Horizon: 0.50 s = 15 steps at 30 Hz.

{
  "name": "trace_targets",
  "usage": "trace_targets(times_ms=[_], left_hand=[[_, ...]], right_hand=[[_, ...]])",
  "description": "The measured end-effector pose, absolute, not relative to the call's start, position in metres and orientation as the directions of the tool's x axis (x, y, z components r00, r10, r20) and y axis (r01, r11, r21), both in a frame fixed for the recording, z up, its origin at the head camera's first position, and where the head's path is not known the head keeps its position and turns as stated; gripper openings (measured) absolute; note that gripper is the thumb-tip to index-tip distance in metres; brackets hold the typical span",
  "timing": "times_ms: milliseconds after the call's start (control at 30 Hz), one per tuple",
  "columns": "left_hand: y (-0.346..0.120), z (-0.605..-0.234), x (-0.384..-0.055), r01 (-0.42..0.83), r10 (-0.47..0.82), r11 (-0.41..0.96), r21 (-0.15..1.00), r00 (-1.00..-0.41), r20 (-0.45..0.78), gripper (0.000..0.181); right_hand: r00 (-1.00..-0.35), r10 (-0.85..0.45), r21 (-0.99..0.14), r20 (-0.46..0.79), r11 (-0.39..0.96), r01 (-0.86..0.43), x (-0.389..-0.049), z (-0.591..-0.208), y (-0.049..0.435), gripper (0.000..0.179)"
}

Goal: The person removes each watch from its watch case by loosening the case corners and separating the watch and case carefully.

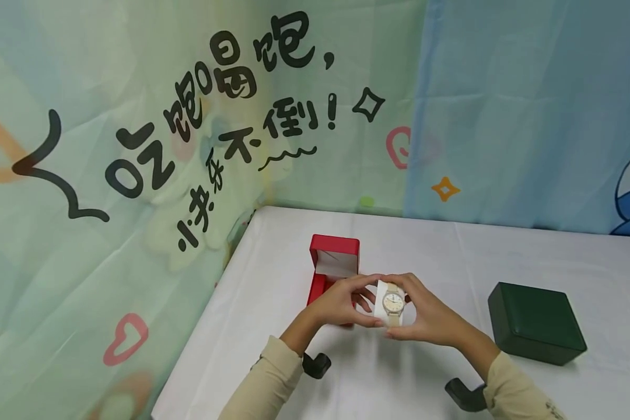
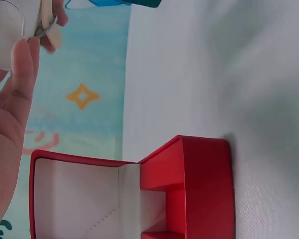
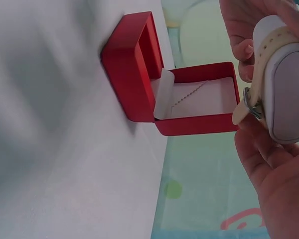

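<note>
A wristwatch [image 1: 393, 303] with a round pale dial and cream strap is buckled round a white cushion [image 1: 381, 306]. My left hand [image 1: 341, 301] pinches the cushion's left end between thumb and fingers. At its right end my right hand [image 1: 425, 309] grips it the same way, so both hold it up above the table. In the right wrist view the strap's buckle [image 3: 253, 103] shows on the underside. Behind my left hand stands a red watch box [image 1: 335, 244], its lid raised and its inside lined in white; the hand hides part of it.
A closed dark green box [image 1: 538, 322] sits on the right of the white-covered table [image 1: 425, 251]. Printed cloth [image 1: 346, 175] hangs along the left and back. Black curved pieces [image 1: 317, 366] show by both forearms.
</note>
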<state>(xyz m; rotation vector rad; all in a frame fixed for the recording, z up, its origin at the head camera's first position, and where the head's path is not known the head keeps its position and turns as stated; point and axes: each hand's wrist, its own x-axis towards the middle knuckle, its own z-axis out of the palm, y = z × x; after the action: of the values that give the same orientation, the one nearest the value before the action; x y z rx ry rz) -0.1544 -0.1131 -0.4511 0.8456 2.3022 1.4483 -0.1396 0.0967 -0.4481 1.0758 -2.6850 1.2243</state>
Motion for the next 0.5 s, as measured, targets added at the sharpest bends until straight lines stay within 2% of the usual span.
trace_targets(times_ms=[500], left_hand=[[-0.1136,-0.4473,-0.1497,0.304,0.578,0.279,0.911,-0.81,0.093,0.069]], right_hand=[[-0.775,-0.528,-0.71,0.347,0.392,-0.585,-0.1392,-0.4526,0.0902,0.079]])
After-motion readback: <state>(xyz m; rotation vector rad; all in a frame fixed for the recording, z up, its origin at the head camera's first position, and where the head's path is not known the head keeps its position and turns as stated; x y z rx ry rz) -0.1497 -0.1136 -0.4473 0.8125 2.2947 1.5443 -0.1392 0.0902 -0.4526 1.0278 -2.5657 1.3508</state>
